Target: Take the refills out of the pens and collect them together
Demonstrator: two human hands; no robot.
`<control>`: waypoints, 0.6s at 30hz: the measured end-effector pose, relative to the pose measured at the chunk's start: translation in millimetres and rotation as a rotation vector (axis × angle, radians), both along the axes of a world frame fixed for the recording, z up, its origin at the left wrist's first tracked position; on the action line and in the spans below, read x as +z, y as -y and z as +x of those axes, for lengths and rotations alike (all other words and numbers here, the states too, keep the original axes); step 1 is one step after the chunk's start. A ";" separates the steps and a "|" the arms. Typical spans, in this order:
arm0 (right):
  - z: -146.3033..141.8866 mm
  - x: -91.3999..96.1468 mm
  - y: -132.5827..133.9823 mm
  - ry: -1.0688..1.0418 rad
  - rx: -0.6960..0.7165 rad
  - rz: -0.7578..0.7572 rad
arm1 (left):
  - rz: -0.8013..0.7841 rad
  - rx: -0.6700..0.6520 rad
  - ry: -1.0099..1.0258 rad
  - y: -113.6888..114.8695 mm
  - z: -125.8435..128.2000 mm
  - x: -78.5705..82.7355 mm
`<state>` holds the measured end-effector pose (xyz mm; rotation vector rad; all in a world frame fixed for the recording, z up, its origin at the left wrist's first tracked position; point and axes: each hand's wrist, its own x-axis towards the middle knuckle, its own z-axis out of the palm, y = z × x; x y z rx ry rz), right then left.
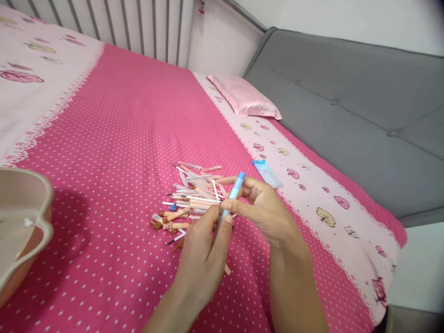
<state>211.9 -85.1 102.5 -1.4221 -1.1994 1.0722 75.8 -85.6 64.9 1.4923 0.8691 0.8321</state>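
A beige basin (46, 182) stands at the left of the bed (132, 129), partly out of view, its rim curved inward on one side and a white scrap (29, 223) lying inside. White slats (104, 25) rise along the bed's far edge.

Well apart from the basin, on the bed's pink dotted middle, lies a loose pile (194, 189) of pen parts: peach, white, clear and brown pieces crossing at all angles. A small blue piece (173, 207) sits toward its left side.

The left hand (206, 243) pinches the lower part of a blue pen (236, 187) between thumb and curled fingers. The pen is held aslant above the pile's right side, its darker blue end up and its lower end hidden. A pink pillow (244, 97) lies near the bed's far headboard corner. The right hand (263, 203) grasps the pen higher up, thumb against the barrel.

Just beyond that hand, toward the headboard edge, blue sticks (267, 174) lie side by side. The grey headboard (354, 115) closes that edge.
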 end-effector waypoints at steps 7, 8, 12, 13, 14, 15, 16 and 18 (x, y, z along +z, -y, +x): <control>1.9 3.4 0.5 -0.141 0.117 0.005 | -0.031 -0.017 0.056 -0.1 -2.2 3.4; 3.1 4.2 1.0 -0.159 0.142 0.001 | -0.050 -0.018 0.059 -0.1 -2.3 4.0; 6.1 5.6 2.4 -0.192 0.198 -0.031 | -0.088 -0.018 0.083 -0.3 -1.6 5.1; 6.4 5.1 2.2 -0.197 0.199 -0.032 | -0.090 -0.017 0.087 -0.3 -1.5 5.2; 6.6 4.4 1.9 -0.203 0.196 -0.029 | -0.092 -0.016 0.088 -0.4 -1.4 5.1; 6.8 3.6 1.5 -0.205 0.189 -0.026 | -0.093 -0.016 0.087 -0.5 -1.4 5.0; 6.9 2.8 1.1 -0.204 0.179 -0.024 | -0.093 -0.016 0.086 -0.5 -1.3 4.8; 6.9 1.2 0.4 -0.189 0.147 -0.025 | -0.092 -0.022 0.082 -0.5 -1.1 4.4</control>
